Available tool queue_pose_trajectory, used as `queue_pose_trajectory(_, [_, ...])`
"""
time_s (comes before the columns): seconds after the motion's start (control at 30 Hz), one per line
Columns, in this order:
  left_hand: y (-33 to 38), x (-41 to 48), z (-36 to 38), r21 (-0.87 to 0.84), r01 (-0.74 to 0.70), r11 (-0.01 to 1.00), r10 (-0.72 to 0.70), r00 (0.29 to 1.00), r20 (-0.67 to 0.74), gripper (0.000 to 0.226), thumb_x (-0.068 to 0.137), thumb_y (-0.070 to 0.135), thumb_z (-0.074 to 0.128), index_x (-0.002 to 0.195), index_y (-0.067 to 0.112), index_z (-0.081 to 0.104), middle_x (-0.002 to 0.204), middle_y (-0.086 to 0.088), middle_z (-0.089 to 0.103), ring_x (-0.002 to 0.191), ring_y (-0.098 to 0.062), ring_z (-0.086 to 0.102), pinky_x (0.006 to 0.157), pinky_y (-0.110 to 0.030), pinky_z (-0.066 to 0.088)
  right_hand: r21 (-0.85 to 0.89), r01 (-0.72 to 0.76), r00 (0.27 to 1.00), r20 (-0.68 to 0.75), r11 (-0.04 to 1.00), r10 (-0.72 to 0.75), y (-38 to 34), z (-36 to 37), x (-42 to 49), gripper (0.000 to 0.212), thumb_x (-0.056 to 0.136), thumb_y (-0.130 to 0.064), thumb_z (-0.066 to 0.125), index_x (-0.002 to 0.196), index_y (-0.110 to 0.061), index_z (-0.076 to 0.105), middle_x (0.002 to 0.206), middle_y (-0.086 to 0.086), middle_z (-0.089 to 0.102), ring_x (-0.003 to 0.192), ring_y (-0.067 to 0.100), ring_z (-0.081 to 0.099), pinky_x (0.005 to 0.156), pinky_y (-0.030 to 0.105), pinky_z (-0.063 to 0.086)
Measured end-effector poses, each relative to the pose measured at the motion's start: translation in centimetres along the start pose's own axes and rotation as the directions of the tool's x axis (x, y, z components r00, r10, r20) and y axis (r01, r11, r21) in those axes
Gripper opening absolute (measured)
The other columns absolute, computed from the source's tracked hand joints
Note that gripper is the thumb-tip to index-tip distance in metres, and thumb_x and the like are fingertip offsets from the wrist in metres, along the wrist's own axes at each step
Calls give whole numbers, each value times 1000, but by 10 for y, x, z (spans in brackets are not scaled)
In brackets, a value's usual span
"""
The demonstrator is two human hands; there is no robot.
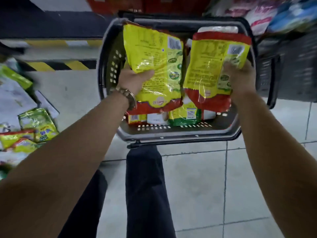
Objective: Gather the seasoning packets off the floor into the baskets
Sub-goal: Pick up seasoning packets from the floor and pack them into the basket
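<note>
My left hand (133, 79) grips a yellow and red seasoning packet (154, 54) by its left edge, back side up, over the grey basket (180, 133). A second yellow and red packet (211, 66) is held by my right hand (240, 78) at its right edge, also above the basket. Inside the basket lie several smaller packets, among them a green and yellow one (186, 115) and white ones. More packets (37, 124) lie in a heap on the floor at the left.
A second dark basket (291, 69) stands to the right of the grey one. Shelves with bagged goods (267, 14) rise at the back right. A black and yellow striped kerb (56, 65) runs at the back left. My dark trouser legs (145, 186) are below the basket.
</note>
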State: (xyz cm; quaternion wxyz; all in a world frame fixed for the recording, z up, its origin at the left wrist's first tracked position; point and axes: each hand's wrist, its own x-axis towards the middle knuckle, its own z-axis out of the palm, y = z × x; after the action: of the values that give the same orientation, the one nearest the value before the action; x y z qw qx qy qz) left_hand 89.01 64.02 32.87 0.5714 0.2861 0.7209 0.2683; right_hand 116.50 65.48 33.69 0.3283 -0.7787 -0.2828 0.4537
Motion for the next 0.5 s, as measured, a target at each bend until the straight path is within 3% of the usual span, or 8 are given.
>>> queue_pose_trajectory(0.07, [-3, 21, 7, 55, 8, 998, -4, 998, -67, 51, 78, 20, 75, 121, 1, 58, 106, -2, 62, 93, -15, 58, 70, -18, 47, -69, 6, 998, -65, 998, -10, 3, 18, 25, 21, 82, -11, 65, 102, -14, 61, 87, -2, 65, 69, 5, 62, 65, 25, 51])
queue_pose_trajectory(0.13, [-12, 35, 11, 138, 13, 990, 6, 991, -135, 62, 76, 18, 76, 130, 2, 50, 122, -7, 60, 107, -17, 57, 84, -21, 46, -239, 21, 978, -195, 971, -69, 7, 36, 35, 50, 82, -12, 61, 131, -9, 48, 116, 7, 61, 100, 16, 63, 85, 31, 50])
queue_pose_trajectory(0.2, [-19, 37, 14, 291, 31, 956, 30, 979, -203, 85, 75, 22, 78, 143, 8, 29, 142, -9, 43, 127, -19, 44, 98, -23, 38, -583, 60, 955, -204, 810, -218, 13, 51, 27, 69, 88, -21, 55, 149, -17, 24, 148, 12, 36, 134, 27, 38, 107, 37, 31])
queue_pose_trajectory(0.27, [-21, 33, 21, 470, 2, 883, 102, 975, -197, 104, 73, 26, 79, 150, 19, 8, 155, -11, 14, 140, -23, 21, 108, -26, 27, -778, 206, 943, -5, 594, -333, 18, 62, 16, 71, 93, -35, 49, 152, -25, 11, 159, 11, 9, 145, 30, 12, 115, 47, 13])
queue_pose_trajectory(0.37, [-23, 32, 30, 726, -117, 678, 181, 983, -10, 110, 70, 46, 76, 149, 35, 0, 157, -9, -12, 143, -36, -1, 113, -46, 19, -824, 346, 938, 290, 448, -191, 23, 73, 26, 81, 88, -62, 44, 151, -31, 5, 159, 7, -10, 146, 32, -11, 112, 60, -5])
queue_pose_trajectory(0.43, [-23, 36, 32, 816, -117, 566, 121, 991, 58, 108, 68, 64, 68, 147, 41, -2, 155, -4, -22, 142, -41, -11, 112, -57, 13, -843, 341, 938, 334, 415, -91, 25, 78, 38, 87, 84, -71, 40, 151, -31, 1, 159, 5, -13, 145, 32, -13, 112, 63, -4])
queue_pose_trajectory(0.5, [-24, 39, 35, 844, -94, 529, 68, 995, 68, 107, 68, 72, 60, 146, 43, -6, 154, -1, -28, 141, -40, -17, 109, -63, 13, -868, 334, 941, 329, 367, -80, 28, 83, 42, 87, 84, -74, 33, 151, -30, -2, 159, 6, -14, 145, 33, -13, 111, 64, -3])
